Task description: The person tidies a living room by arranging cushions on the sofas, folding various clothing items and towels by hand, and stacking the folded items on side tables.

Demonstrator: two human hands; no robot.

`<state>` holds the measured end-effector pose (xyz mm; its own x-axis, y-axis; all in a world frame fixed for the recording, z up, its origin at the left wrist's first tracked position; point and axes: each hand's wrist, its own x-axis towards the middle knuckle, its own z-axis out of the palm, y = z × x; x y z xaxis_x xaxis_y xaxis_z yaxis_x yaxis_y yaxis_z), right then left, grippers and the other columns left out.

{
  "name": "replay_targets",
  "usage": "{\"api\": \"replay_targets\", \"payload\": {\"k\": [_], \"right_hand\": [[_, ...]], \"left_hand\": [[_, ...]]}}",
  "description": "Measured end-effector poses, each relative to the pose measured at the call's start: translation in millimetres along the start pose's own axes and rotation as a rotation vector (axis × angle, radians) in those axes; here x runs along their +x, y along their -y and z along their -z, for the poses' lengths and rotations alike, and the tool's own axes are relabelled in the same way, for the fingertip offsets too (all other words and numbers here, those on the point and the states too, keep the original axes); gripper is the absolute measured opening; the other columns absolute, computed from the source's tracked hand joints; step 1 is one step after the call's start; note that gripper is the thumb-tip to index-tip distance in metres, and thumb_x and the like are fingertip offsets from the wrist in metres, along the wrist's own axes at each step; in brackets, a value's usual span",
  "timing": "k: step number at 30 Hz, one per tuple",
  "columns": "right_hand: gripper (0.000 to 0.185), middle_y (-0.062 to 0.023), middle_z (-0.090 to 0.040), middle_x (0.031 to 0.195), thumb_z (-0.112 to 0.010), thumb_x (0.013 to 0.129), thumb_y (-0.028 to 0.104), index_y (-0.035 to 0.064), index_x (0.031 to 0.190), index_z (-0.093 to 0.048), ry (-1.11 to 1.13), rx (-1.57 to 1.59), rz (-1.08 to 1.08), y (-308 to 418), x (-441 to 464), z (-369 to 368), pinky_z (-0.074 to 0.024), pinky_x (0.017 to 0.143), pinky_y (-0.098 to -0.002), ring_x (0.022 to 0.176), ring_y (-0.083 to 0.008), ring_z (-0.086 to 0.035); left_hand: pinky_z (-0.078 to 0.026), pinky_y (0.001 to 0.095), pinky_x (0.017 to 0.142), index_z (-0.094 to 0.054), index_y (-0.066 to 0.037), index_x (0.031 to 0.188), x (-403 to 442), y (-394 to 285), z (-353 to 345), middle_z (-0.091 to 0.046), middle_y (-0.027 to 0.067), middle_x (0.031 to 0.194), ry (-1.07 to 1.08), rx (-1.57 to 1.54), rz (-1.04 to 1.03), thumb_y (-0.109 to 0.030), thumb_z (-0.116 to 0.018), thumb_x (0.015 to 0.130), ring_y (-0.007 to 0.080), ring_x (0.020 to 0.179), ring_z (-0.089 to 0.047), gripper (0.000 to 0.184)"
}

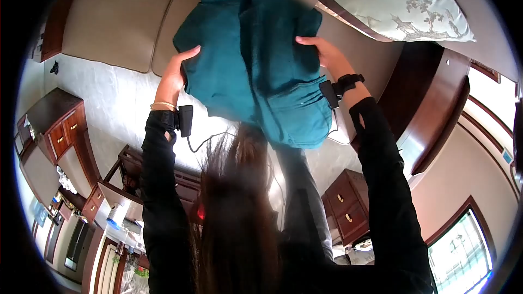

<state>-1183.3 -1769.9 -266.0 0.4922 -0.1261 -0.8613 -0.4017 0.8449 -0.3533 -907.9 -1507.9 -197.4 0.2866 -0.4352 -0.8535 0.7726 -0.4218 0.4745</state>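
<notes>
Spreading between the two hands, a creased teal fabric garment [220, 54] fills the upper middle of the view, dark folds running down its centre and a gathered part low on its right side. The left hand [175, 71] grips its left edge and the right hand [326, 54] its right edge, well apart, thumbs over the front—the fingers behind are mostly hidden.

Behind the garment lie tan seat cushions with piped edges [117, 16]; whether it touches them cannot be told. A pale, shiny pillow with a pavilion-and-tree pattern [403, 8] sits to the upper right. Beneath are long dark hair [239, 201], a grey trouser leg [305, 196] and pale marble-like flooring [117, 109]. Black strapped devices circle both wrists—the left also wears a thin gold-coloured bracelet [163, 104]. A reddish-brown wooden drawer cabinet [348, 207] stands at lower right.
</notes>
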Motion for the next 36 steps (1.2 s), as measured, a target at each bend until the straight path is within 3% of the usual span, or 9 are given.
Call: {"api": "replay_targets", "payload": {"k": [1, 3, 6, 9, 15, 21, 27, 34, 36], "right_hand": [[0.045, -0.0116, -0.064, 0.104, -0.073, 0.073, 0.012, -0.0046, 0.112, -0.057, 0.003, 0.001, 0.003, -1.6, 5.4, -1.5, -0.0489, 0.088, -0.0335, 0.093, -0.0215, -0.062], [0.08, -0.0164, -0.044, 0.133, -0.08, 0.064, 0.023, -0.0045, 0.129, -0.043, 0.205, -0.268, 0.051, -1.7, 18.7, -4.3, -0.0329, 0.102, -0.0325, 0.117, -0.0286, -0.045], [0.076, -0.0196, -0.054, 0.118, -0.082, 0.058, 0.022, -0.0093, 0.119, -0.048, -0.117, -0.329, 0.248, 2.4, 14.6, -5.8, -0.0373, 0.098, -0.0341, 0.112, -0.0292, -0.05], [0.071, -0.0164, -0.061, 0.107, -0.083, 0.058, 0.016, -0.0077, 0.117, -0.05, -0.247, -0.351, 0.36, 7.3, -5.4, -4.9, -0.04, 0.095, -0.0347, 0.106, -0.0291, -0.054], [0.055, -0.0113, -0.059, 0.113, -0.074, 0.068, 0.005, -0.0023, 0.118, -0.053, -0.016, -0.265, 0.53, 45.5, -111.8, -42.4, -0.0407, 0.094, -0.034, 0.103, -0.0244, -0.055], [0.054, -0.0112, -0.06, 0.112, -0.072, 0.071, 0.006, -0.0022, 0.12, -0.052, 0.165, -0.194, 0.779, 103.2, -224.2, -111.3, -0.0397, 0.096, -0.0342, 0.104, -0.025, -0.056], [0.044, -0.0102, -0.06, 0.112, -0.07, 0.071, -0.005, -0.0022, 0.112, -0.057, 0.274, -0.173, 1.011, 135.1, -324.0, -154.4, -0.0392, 0.096, -0.0332, 0.105, -0.0246, -0.055], [0.044, -0.0112, -0.054, 0.125, -0.073, 0.073, 0.01, -0.0014, 0.112, -0.058, 0.016, -0.404, 1.023, 68.3, -323.9, -77.2, -0.0378, 0.099, -0.0326, 0.112, -0.0217, -0.051], [0.054, -0.01, -0.051, 0.127, -0.073, 0.073, 0.01, 0.0011, 0.121, -0.052, -0.024, -0.786, 1.118, 22.7, -304.1, -34.2, -0.0356, 0.102, -0.0343, 0.116, -0.0227, -0.048]], "left_hand": [[-0.043, 0.0314, 0.092, -0.058, 0.001, 0.111, -5.0, -1.8, -6.6, -0.06, 0.0112, 0.111, 0.035, 0.074, -0.088, -0.026, -0.076, 0.07, 0.0233, 0.101, -0.057, 0.052], [-0.041, 0.0333, 0.095, -0.052, 0.002, 0.12, -6.7, 0.0, -10.9, -0.056, 0.0127, 0.119, 0.068, 0.154, -0.172, -0.026, -0.076, 0.07, 0.0266, 0.107, -0.055, 0.063], [-0.039, 0.0331, 0.098, -0.038, 0.0, 0.133, 20.2, 7.1, -2.0, -0.049, 0.0164, 0.128, -0.174, 0.6, -0.678, -0.026, -0.076, 0.07, 0.0271, 0.111, -0.052, 0.079], [-0.038, 0.0322, 0.099, -0.038, 0.002, 0.132, 7.7, 3.6, -6.3, -0.049, 0.0157, 0.128, -0.232, 0.523, -0.619, -0.022, -0.078, 0.067, 0.0273, 0.114, -0.05, 0.08], [-0.044, 0.032, 0.092, -0.055, 0.008, 0.115, -83.0, -39.2, -44.4, -0.059, 0.0162, 0.112, -0.068, 0.156, -0.346, -0.021, -0.079, 0.067, 0.0249, 0.1, -0.058, 0.061], [-0.047, 0.0317, 0.087, -0.057, 0.001, 0.114, -181.7, -111.4, -73.4, -0.06, 0.0137, 0.111, 0.064, -0.005, -0.627, -0.011, -0.074, 0.072, 0.0238, 0.1, -0.059, 0.047], [-0.043, 0.0359, 0.092, -0.048, 0.001, 0.123, -279.8, -152.8, -102.6, -0.056, 0.0132, 0.116, 0.079, 0.054, -1.041, -0.007, -0.077, 0.067, 0.0268, 0.106, -0.054, 0.064], [-0.034, 0.0367, 0.104, -0.04, -0.003, 0.133, -235.2, -77.1, -25.8, -0.048, 0.0102, 0.131, 0.304, -0.15, -0.94, -0.001, -0.066, 0.076, 0.0244, 0.12, -0.046, 0.062], [-0.032, 0.0355, 0.106, -0.039, -0.001, 0.133, -206.6, -24.6, 8.0, -0.046, 0.012, 0.134, 0.131, 0.24, -0.995, -0.007, -0.062, 0.082, 0.0245, 0.123, -0.043, 0.056]]}}
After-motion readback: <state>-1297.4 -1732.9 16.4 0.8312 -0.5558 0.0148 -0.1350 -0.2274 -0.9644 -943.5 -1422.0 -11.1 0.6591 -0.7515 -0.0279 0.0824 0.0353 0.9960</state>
